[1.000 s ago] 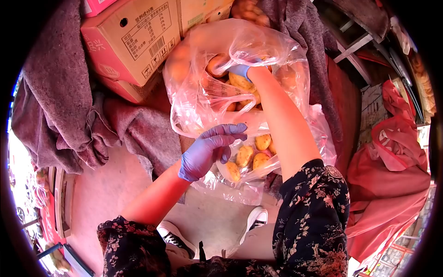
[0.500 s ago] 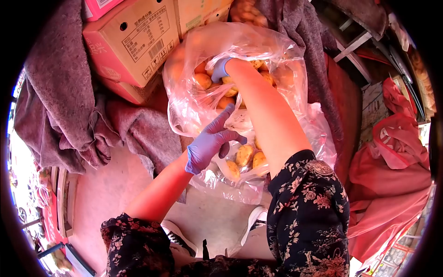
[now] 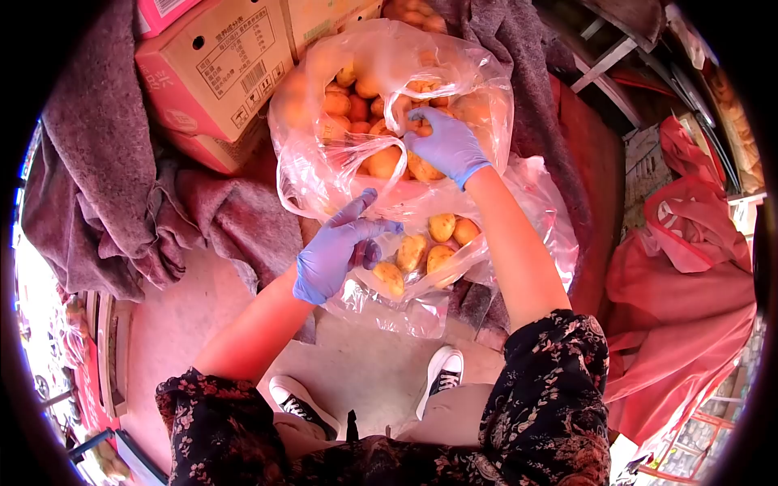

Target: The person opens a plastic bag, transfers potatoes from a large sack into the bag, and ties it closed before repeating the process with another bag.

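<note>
A large clear plastic bag [image 3: 304, 166] full of yellow-orange, brown-specked fruits [image 3: 382, 162] lies with its mouth open. Inside that mouth, my right hand [image 3: 446, 146], in a blue-violet glove, has its fingers curled round one fruit, mostly hidden by the fingers. My left hand [image 3: 328, 251], gloved the same way, is at the near left edge of the bag, index finger and thumb stretched out and holding nothing. Closer to me is a second clear bag [image 3: 389, 312] with several similar oval fruits [image 3: 412, 253] in it, just right of my left hand.
Cardboard boxes [image 3: 219, 73] are stacked at the back left. Grey-purple blankets [image 3: 97, 154] drape on both sides of the bags. Red cloth [image 3: 681, 308] hangs at the right, near a metal frame [image 3: 604, 73]. My shoes [image 3: 444, 377] stand on the floor below.
My right hand has drawn back from deep in the large bag toward its mouth, and its fingers now show. The left hand has shifted slightly left and keeps its pose.
</note>
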### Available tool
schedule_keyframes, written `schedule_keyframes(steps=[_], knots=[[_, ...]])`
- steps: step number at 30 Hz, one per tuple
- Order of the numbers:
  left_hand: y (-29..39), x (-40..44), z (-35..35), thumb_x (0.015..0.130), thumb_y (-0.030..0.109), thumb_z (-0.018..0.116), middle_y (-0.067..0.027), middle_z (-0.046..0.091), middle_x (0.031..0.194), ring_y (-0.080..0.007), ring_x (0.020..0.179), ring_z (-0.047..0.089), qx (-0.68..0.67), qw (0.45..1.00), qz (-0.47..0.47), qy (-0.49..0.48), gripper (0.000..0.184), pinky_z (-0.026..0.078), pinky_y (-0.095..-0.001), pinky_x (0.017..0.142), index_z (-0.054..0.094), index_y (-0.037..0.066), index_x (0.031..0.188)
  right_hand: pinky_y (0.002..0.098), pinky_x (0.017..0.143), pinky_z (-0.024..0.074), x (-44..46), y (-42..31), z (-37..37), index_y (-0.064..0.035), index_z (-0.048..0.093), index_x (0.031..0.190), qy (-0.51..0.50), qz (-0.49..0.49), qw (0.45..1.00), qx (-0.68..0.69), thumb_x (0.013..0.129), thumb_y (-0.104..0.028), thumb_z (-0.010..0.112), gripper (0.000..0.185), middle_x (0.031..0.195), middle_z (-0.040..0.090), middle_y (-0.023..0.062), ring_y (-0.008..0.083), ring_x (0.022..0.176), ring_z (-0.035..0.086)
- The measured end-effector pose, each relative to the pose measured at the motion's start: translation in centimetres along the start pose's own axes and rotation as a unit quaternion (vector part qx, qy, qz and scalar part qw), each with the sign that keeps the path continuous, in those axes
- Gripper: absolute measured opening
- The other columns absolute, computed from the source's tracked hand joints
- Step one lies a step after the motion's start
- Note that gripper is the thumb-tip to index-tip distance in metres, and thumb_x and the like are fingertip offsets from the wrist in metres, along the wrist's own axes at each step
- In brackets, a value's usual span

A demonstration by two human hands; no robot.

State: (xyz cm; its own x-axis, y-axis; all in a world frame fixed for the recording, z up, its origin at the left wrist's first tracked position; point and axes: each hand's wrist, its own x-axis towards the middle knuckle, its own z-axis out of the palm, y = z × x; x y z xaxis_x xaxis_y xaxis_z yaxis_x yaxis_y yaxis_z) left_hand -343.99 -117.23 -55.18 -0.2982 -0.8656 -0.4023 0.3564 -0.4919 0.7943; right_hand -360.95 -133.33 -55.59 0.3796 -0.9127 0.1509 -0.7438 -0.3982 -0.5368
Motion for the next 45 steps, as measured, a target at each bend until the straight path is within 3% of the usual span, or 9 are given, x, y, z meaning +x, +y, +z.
schedule_keyframes(steps=[6,17,23,26,29,36,40,43,45], knots=[[-0.2,0.4,-0.2,0.084,0.012,0.049,-0.0106,0.062,0.102,-0.0115,0.057,0.05,-0.011,1.0,-0.009,-0.005,0.068,0.042,-0.0232,0.054,0.011,0.002,0.14,0.0384,0.076,0.0485,1.6,-5.2,-1.1,-0.0099,0.067,0.089,-0.238,-0.077,0.925,-0.287,0.066,-0.031,0.065,0.031,0.092,0.064,0.0155,0.0317,0.086,0.062],[-0.2,-1.0,1.1,0.083,0.013,0.048,-0.0129,0.059,0.109,-0.0103,0.057,0.044,-0.001,0.998,-0.039,0.057,0.067,0.039,-0.0228,0.056,0.014,0.004,0.139,0.0411,0.068,0.051,1.5,-3.9,0.8,-0.0061,0.065,0.096,-0.233,-0.211,0.871,-0.376,0.066,-0.032,0.068,0.04,0.092,0.066,0.0135,0.0298,0.084,0.064],[-1.3,-2.0,1.1,0.082,0.01,0.05,-0.0138,0.058,0.108,-0.0114,0.06,0.046,-0.113,0.99,-0.055,0.063,0.044,0.041,-0.025,0.06,0.037,0.001,0.123,0.0346,0.075,0.0484,-1.8,2.8,-2.3,-0.0031,0.058,0.1,-0.142,-0.052,0.986,0.074,0.065,-0.053,0.067,0.061,0.088,0.064,0.0158,0.0278,0.083,0.061],[-2.1,-2.3,1.2,0.083,0.01,0.05,-0.0127,0.058,0.102,-0.0107,0.059,0.045,-0.172,0.981,-0.092,0.018,0.035,0.041,-0.0252,0.061,0.044,-0.002,0.115,0.0328,0.07,0.0512,-6.6,3.9,-4.4,-0.0008,0.056,0.104,-0.084,0.064,0.89,0.443,0.069,-0.055,0.065,0.065,0.083,0.062,0.0125,0.0227,0.079,0.062],[-2.5,-2.5,2.1,0.084,0.01,0.05,-0.0099,0.059,0.09,-0.0101,0.058,0.045,-0.216,0.965,-0.149,-0.025,0.027,0.04,-0.0244,0.059,0.048,-0.003,0.108,0.0358,0.063,0.0544,-12.5,3.3,-4.1,-0.0038,0.051,0.109,-0.15,0.106,0.665,0.724,0.073,-0.054,0.063,0.063,0.079,0.06,0.0103,0.0228,0.076,0.061],[-2.2,-2.5,5.1,0.085,0.012,0.049,-0.0038,0.055,0.078,-0.0076,0.057,0.041,-0.222,0.967,-0.126,-0.023,0.03,0.033,-0.0204,0.056,0.051,-0.003,0.111,0.0419,0.076,0.0522,-18.5,3.4,6.2,-0.0054,0.045,0.118,-0.044,0.387,0.462,0.796,0.078,-0.047,0.061,0.06,0.103,0.056,0.0119,0.0267,0.089,0.059],[-2.0,-1.9,4.4,0.085,0.012,0.049,-0.0043,0.056,0.079,-0.0066,0.055,0.04,-0.225,0.971,-0.084,-0.015,0.032,0.033,-0.0198,0.055,0.049,-0.004,0.113,0.0355,0.081,0.0479,-17.9,5.7,4.7,-0.0064,0.047,0.12,-0.009,0.435,0.683,0.587,0.082,-0.039,0.057,0.05,0.113,0.054,0.0131,0.0235,0.099,0.057],[-1.0,-1.2,2.8,0.085,0.012,0.05,-0.0052,0.056,0.08,-0.0061,0.054,0.039,-0.295,0.95,-0.091,-0.038,0.031,0.032,-0.02,0.054,0.05,-0.004,0.112,0.0325,0.074,0.0487,-17.9,9.7,5.4,-0.0043,0.058,0.106,0.048,0.206,0.956,0.203,0.083,-0.035,0.056,0.039,0.1,0.06,0.013,0.0209,0.087,0.06],[-0.7,-0.8,2.4,0.085,0.012,0.05,-0.0045,0.057,0.078,-0.0053,0.052,0.038,-0.285,0.954,-0.083,-0.043,0.033,0.03,-0.0199,0.053,0.049,-0.004,0.113,0.0334,0.07,0.0492,-16.6,7.3,0.0,-0.0035,0.062,0.097,-0.006,0.162,0.985,0.053,0.082,-0.033,0.057,0.034,0.088,0.063,0.0127,0.0234,0.076,0.061]])
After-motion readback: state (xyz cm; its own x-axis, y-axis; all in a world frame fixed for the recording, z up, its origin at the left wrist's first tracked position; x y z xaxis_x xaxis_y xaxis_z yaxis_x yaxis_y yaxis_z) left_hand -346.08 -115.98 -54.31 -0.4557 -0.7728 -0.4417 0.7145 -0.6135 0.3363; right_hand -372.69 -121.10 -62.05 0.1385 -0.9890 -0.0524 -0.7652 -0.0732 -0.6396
